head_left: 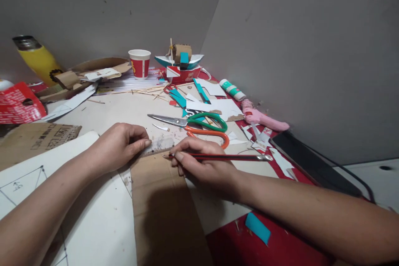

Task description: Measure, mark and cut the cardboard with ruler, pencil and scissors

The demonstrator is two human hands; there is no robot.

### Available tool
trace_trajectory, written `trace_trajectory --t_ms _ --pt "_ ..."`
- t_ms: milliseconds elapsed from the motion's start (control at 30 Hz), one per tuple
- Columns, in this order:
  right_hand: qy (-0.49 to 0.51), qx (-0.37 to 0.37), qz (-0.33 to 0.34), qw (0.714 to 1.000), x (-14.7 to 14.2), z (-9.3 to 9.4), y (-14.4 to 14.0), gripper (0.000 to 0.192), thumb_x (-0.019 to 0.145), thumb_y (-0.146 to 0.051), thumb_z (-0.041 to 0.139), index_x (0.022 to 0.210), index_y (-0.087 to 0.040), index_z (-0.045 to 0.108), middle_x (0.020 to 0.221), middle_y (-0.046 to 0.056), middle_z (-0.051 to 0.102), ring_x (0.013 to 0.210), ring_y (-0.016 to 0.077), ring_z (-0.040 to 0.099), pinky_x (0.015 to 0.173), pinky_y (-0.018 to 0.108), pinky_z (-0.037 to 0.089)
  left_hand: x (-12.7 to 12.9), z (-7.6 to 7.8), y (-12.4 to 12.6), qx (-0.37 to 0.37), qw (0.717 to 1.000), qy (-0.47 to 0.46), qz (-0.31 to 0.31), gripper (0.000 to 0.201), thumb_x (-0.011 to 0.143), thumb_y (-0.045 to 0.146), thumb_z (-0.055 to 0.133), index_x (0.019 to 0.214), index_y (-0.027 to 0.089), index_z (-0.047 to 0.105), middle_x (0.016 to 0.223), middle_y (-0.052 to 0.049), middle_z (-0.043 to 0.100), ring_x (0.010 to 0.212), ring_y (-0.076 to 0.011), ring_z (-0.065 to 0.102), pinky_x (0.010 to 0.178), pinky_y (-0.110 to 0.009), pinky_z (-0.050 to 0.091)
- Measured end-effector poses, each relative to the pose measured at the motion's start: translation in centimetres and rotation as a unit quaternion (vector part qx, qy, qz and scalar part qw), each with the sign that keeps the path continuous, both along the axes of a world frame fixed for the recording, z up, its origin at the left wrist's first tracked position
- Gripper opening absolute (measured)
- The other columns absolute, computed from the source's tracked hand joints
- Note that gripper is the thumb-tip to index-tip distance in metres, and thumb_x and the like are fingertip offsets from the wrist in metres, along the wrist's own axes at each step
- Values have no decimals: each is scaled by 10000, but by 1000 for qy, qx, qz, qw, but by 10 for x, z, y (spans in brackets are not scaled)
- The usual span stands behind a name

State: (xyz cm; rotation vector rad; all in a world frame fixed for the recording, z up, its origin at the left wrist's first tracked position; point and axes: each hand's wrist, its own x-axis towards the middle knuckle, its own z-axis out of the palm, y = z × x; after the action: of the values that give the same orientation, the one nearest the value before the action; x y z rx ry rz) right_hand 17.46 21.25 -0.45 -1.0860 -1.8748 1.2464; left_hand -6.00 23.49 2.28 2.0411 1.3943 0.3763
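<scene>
A strip of brown cardboard [162, 203] lies lengthwise in front of me. Across its far end rests a short, scuffed, see-through strip [160, 145]; I cannot tell for sure whether it is a ruler. My left hand [123, 149] is closed, its thumb and fingers gripping the strip's left end. In my right hand [202, 162] is a red and black pencil [227, 157], held almost level with its tip pointing left, close to the cardboard's far edge. Just beyond the hands lie scissors [187, 122] with one green and one orange handle, blades pointing left.
White paper with drawn lines [93, 216] lies at left. Behind are a yellow bottle [39, 60], a paper cup [139, 64], a model boat [181, 60] and thin sticks [146, 90]. Paper scraps, a pink glue gun [264, 118] and a dark phone-like slab [311, 162] are at right, near grey walls.
</scene>
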Motion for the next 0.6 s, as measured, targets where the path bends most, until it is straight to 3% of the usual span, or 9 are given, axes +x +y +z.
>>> trace_trajectory --t_ms 67,133,200,300,467,600 --pt "40 35 4 999 5 -1 -5 130 936 -225 550 961 -181 670 785 14 708 601 106 636 561 224 507 -3 6 0 -2 1000 -24 14 320 882 422 534 707 177 642 597 25 530 571 -122 438 533 -240 349" --pt "67 123 36 989 9 -1 -10 152 959 -204 545 1045 -185 669 829 27 723 646 114 663 606 231 535 -7 15 0 3 998 -46 39 297 872 417 557 726 176 651 592 31 524 554 -114 426 511 -228 344" --pt "94 213 80 969 13 0 -13 179 966 -165 529 1093 -172 656 853 49 730 701 131 684 645 241 549 -13 24 0 10 996 -66 62 283 867 422 579 748 177 655 584 35 526 535 -109 425 488 -220 336" --pt "113 283 157 939 15 1 -13 188 954 -139 528 1106 -159 637 812 56 718 723 147 679 666 242 535 -21 35 -1 14 993 -84 82 276 870 437 606 774 181 646 604 30 567 538 -112 470 494 -219 367" --pt "58 341 316 883 14 0 -5 180 982 -189 517 1081 -104 642 816 69 693 679 140 594 617 249 431 -28 52 -1 -21 995 -74 67 291 886 460 615 782 189 633 648 21 612 564 -119 512 526 -227 416" --pt "9 315 369 874 15 5 -1 212 992 -173 460 1008 -102 659 765 47 658 658 136 542 622 256 386 -32 70 -2 -71 997 -14 26 343 901 492 595 732 194 613 667 10 633 606 -130 548 579 -239 446"
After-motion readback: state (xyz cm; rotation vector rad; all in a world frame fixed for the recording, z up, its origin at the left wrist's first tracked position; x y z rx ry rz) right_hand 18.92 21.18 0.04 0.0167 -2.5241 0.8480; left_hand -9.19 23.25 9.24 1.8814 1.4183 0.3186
